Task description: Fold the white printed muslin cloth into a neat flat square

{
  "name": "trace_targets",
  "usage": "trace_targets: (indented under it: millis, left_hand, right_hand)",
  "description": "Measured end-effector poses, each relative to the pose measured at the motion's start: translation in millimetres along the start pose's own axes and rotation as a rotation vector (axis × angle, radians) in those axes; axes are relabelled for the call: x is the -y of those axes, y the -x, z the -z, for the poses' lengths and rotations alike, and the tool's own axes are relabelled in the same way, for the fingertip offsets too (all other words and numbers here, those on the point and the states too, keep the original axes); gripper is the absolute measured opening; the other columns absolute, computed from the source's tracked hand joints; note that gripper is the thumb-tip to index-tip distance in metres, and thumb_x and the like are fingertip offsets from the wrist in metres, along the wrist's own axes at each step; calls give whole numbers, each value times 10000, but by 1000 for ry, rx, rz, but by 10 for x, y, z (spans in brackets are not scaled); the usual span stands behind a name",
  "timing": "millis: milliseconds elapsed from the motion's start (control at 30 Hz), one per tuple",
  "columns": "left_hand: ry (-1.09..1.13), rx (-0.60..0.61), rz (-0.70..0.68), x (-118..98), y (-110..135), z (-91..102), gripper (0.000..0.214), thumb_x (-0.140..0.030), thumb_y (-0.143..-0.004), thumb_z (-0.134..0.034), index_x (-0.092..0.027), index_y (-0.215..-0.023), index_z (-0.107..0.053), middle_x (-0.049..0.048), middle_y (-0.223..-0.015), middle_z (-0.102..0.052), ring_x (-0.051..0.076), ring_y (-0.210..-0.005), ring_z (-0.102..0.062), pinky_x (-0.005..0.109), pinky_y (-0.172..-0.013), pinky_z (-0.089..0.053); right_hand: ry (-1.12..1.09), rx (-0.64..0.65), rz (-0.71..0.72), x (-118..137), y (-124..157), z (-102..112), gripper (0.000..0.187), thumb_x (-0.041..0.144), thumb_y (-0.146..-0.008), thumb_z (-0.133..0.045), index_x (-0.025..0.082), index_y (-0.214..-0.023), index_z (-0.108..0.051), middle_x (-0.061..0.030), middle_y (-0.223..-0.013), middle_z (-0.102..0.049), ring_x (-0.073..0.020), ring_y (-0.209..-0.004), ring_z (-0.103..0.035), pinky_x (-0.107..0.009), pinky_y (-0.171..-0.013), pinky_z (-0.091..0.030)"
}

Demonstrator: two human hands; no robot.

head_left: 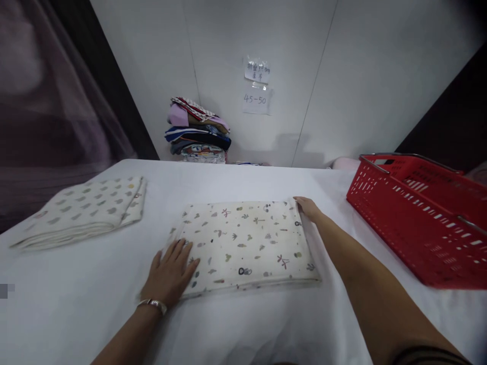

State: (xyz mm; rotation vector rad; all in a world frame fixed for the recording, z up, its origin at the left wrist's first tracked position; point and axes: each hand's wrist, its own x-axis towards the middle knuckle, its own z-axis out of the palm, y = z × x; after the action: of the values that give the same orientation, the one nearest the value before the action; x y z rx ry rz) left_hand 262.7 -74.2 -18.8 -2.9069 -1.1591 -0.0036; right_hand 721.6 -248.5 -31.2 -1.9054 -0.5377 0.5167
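A folded cream cloth (pixel 243 243) printed with small plants and animals lies flat in front of me on a white-covered table (pixel 243 324). My left hand (pixel 169 271) rests on its near left corner, palm down with the fingers spread; a silver bracelet is on that wrist. At the far right corner, my right hand (pixel 307 209) has its fingers close together on the cloth's edge, and the fingertips are partly hidden. To the left lies another folded cloth (pixel 91 205), white with grey leaf-like shapes, touched by neither hand.
A red plastic basket (pixel 414 218) with metal handles stands at the right. Behind the table's far edge is a stack of folded fabrics (pixel 200 132) against the wall. Paper signs (pixel 256 99) hang on that wall. Sheer purplish fabric (pixel 49 101) hangs at the left.
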Motion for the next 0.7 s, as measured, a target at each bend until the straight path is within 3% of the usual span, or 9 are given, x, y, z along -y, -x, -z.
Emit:
trace_targets:
  millis: [167,433,700]
  left_hand:
    - [-7,-10,-5,9,-8,-17,608,-451,-869,-258,-154,-1387,-374,68,-1488,-291,242,-1387,-184,499,-1099,-149]
    - [-6,-23,3,3,-14,-8,582,-428,-867,-286,-162,-1373,-397,81,-1468,-334,249,-1378,-213,501,-1097,-163]
    - [-22,-6,1,7,-8,-5,589,-436,-867,-290,-162,-1381,-382,68,-1481,-308,241,-1383,-198,500,-1097,-165]
  right_hand:
    - [-69,145,-44,3,66,137,433,124,-730,-601,126,-1163,-595,-91,-942,-701,-152,-748,-647,-277,-696,-537]
    - [-8,78,-12,0,-22,-1,493,135,-692,-592,133,-1185,-586,-5,-702,-650,-59,-450,-466,-186,-452,-405]
    - [114,13,78,-21,-135,-53,221,185,-638,-528,152,-808,-666,-19,-737,-662,-134,-666,-580,-211,-588,-462]
